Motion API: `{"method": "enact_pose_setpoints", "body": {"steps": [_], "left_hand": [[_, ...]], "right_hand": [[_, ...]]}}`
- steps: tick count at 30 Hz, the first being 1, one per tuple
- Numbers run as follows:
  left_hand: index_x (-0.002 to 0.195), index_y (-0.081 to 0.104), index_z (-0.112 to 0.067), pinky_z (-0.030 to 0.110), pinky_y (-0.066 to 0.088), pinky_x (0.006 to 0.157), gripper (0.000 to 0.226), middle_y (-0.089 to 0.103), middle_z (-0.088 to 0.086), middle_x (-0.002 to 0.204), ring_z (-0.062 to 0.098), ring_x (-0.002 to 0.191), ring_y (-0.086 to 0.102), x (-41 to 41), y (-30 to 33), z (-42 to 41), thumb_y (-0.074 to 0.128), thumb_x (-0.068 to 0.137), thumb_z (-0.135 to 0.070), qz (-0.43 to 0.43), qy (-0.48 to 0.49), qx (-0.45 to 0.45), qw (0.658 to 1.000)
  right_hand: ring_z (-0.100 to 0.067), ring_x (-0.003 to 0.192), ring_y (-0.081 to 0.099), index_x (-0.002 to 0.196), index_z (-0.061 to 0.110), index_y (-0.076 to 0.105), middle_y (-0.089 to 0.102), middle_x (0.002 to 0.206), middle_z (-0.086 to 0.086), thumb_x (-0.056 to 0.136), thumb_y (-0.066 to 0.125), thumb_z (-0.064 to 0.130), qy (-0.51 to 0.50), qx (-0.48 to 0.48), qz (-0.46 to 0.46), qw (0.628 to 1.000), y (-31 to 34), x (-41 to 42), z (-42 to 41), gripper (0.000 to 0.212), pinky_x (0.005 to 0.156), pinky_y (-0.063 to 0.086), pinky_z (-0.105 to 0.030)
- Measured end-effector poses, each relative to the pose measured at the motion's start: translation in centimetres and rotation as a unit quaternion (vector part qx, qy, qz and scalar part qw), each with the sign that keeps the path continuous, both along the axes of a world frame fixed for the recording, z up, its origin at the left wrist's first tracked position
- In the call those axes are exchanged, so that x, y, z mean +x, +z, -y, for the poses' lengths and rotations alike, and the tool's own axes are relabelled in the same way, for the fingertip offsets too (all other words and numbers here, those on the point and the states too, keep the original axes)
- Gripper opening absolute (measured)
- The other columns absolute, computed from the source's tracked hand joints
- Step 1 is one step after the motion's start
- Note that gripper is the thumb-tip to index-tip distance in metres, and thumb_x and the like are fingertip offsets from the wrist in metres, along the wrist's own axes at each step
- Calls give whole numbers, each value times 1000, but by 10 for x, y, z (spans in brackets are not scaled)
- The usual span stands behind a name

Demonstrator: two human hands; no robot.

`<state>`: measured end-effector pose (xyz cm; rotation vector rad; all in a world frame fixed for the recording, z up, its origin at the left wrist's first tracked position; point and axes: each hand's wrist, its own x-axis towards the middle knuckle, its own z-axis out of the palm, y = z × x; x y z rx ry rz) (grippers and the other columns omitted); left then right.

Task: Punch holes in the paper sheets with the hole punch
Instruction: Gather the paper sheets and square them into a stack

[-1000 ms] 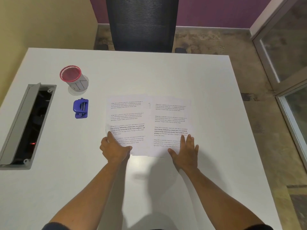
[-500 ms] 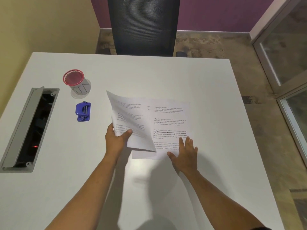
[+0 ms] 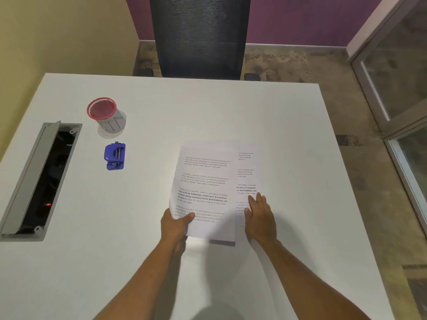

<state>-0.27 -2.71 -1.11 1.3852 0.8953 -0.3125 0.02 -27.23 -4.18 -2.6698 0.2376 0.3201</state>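
Two printed paper sheets lie on the white table [image 3: 288,139]. My left hand [image 3: 176,224] pinches the lower left corner of the upper sheet [image 3: 205,181], which sits over most of the lower sheet [image 3: 248,174]. My right hand [image 3: 260,218] rests flat, fingers apart, on the lower sheet's right part. The blue hole punch [image 3: 114,156] stands apart on the table, well to the left of the sheets, with neither hand near it.
A pink-rimmed mesh cup [image 3: 105,115] stands behind the punch. An open grey cable tray [image 3: 39,179] is sunk into the table's left side. A black mesh chair [image 3: 199,35] stands at the far edge. A glass door [image 3: 397,88] is on the right.
My left hand picked up the left sheet, lifted it and carried it right, setting it over the right sheet. My right hand stayed pressed on the right sheet.
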Motion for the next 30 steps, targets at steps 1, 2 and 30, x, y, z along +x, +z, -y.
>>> {"method": "enact_pose_setpoints", "body": {"steps": [1, 2, 30], "left_hand": [[109, 63, -6, 35, 59, 68, 40, 72, 13, 106, 27, 87, 71, 1, -2, 2, 78, 74, 1, -1, -28, 39, 999], [111, 60, -9, 36, 58, 74, 42, 71, 9, 107, 27, 90, 69, 2, -2, 4, 80, 74, -4, -6, -59, 84, 995], [127, 39, -3, 45, 46, 88, 71, 49, 20, 125, 41, 113, 52, 37, 10, 38, 81, 71, -18, -61, -172, 304, 935]], "right_hand": [[-36, 144, 30, 140, 6, 50, 38, 153, -20, 98, 50, 16, -1, 4, 3, 1000, 0, 0, 1, 43, 118, 25, -46], [-36, 144, 31, 139, 6, 51, 38, 153, -20, 98, 50, 16, 0, 6, 3, 1000, 1, 0, 1, 42, 117, 26, -46], [-21, 151, 10, 150, 18, 33, 17, 163, -6, 96, 54, 33, 14, 25, -50, 998, 3, -8, -18, 60, 117, 24, -34]]}}
